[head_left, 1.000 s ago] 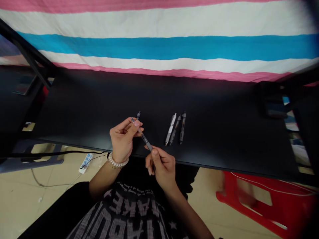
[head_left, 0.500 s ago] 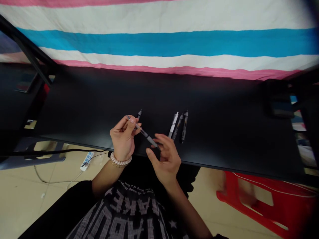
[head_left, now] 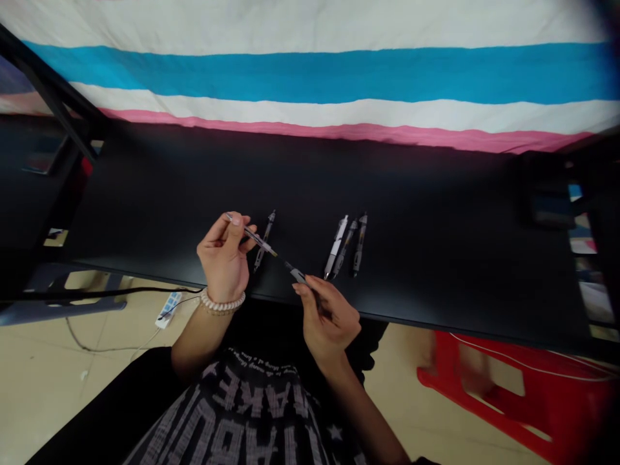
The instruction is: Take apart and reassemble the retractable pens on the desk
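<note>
My left hand (head_left: pixel 223 255) pinches a slim, clear pen tube (head_left: pixel 264 245) above the front part of the table. The tube slants down to the right and has a yellowish end. Facing that end is a grey pen part (head_left: pixel 298 276), held between the fingers of my right hand (head_left: pixel 332 316). A thin dark piece shows between the two parts; I cannot tell which one it belongs to. Behind the tube, a dark pen (head_left: pixel 265 239) lies on the table. Right of the hands lie a white pen (head_left: pixel 336 245) and two dark pens (head_left: pixel 345 248), side by side.
The black table (head_left: pixel 436 239) has its front edge close to my body. A striped cloth (head_left: pixel 310 77) hangs along the back. A red stool (head_left: pixel 484 387) stands below right. On the floor at left lies a white power strip (head_left: pixel 169 309) with cables.
The pen has come apart into two pieces. My left hand has moved left and slightly up with the clear tube, and my right fingers have closed on the grey part.
</note>
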`<state>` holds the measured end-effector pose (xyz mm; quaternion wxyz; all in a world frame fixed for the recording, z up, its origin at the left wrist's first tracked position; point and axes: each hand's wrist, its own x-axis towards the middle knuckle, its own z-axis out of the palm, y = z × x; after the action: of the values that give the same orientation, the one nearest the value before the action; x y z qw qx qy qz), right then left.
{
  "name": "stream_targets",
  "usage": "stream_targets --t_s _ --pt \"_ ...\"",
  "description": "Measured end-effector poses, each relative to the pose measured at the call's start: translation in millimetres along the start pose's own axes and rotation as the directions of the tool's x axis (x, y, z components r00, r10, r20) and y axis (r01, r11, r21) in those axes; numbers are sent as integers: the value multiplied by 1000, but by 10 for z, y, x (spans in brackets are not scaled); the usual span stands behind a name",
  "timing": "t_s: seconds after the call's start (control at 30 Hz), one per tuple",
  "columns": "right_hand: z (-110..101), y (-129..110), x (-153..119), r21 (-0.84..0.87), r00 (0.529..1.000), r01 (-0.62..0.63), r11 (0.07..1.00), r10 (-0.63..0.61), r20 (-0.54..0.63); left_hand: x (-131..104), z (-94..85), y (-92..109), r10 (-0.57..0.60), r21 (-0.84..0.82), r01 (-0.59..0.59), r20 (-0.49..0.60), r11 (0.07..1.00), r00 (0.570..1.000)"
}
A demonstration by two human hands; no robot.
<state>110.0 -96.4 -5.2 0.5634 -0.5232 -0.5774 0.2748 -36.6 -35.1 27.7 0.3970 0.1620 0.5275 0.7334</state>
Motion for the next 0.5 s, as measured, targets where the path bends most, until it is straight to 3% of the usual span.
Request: stream_targets --t_s 0.27,0.5 --pt "83 37 46 -129 961 255 958 -266 -79 -104 24 -92 -114 -8 115 79 993 990" --pt "47 -2 50 -155 970 218 964 -231 -71 -57 2 -108 -163 -38 164 30 986 986"
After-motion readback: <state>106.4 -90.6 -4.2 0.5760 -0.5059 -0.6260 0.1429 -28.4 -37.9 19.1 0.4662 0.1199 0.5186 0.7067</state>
